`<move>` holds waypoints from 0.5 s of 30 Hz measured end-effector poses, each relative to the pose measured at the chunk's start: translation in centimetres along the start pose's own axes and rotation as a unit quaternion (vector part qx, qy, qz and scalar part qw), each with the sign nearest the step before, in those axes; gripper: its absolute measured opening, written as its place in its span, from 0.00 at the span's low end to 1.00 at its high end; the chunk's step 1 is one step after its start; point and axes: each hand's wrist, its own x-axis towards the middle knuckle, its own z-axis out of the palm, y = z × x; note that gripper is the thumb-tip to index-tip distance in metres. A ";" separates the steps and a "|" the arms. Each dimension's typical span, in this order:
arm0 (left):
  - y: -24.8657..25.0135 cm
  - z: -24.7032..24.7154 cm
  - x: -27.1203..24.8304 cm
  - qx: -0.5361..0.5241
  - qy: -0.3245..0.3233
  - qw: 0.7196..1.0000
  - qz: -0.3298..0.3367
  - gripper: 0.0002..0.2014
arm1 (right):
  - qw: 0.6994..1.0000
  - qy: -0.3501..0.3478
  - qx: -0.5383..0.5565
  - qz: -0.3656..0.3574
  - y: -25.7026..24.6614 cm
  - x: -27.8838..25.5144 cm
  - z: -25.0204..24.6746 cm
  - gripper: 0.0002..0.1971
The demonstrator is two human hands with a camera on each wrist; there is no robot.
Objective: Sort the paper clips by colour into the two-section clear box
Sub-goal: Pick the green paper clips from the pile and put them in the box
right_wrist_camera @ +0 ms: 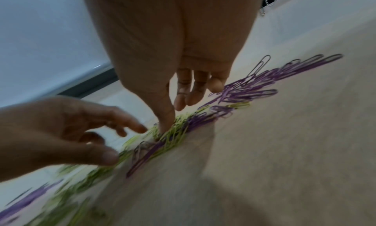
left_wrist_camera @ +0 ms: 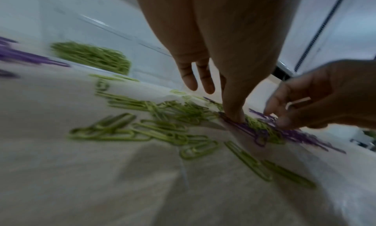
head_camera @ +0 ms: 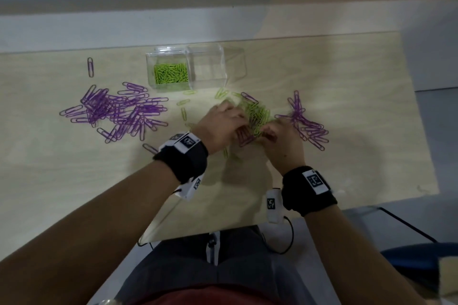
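Left hand: your left hand is down on the mixed heap of green and purple wire paper clips, one finger planted in it, the others loose and straight, gripping nothing I can see.
Right hand: your right hand works the heap's near edge, fingers bent over the clips; whether it has one pinched, I cannot tell.
Box: the clear plastic two-section box stands just beyond the heap, green clips in its left section, the right section looking bare.
Purple piles: a large purple spread lies well to the left, a smaller purple cluster just right of your right hand.
Step in hand: separating the tangle, by my reading.
How to do it well: hold the heap still with the left finger and draw purple clips out sideways (they hook each other), so no green rides along.
Watch: stray green clips between heap and box still need collecting.
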 end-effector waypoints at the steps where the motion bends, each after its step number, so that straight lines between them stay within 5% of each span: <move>1: 0.3 0.0 0.5 0.014 -0.030 0.999 -0.003 0.15 | 1.000 -0.010 -0.008 -0.022 -0.3 -0.2 0.3 0.07; 8: -0.1 -0.7 2.0 0.055 -0.104 0.993 0.007 0.08 | 0.992 -0.024 -0.085 -0.093 -0.7 -0.5 2.2 0.08; 15: -1.1 -0.3 1.3 -0.084 -0.047 0.995 -0.010 0.10 | 0.987 -0.040 -0.039 -0.150 0.1 -0.2 1.8 0.01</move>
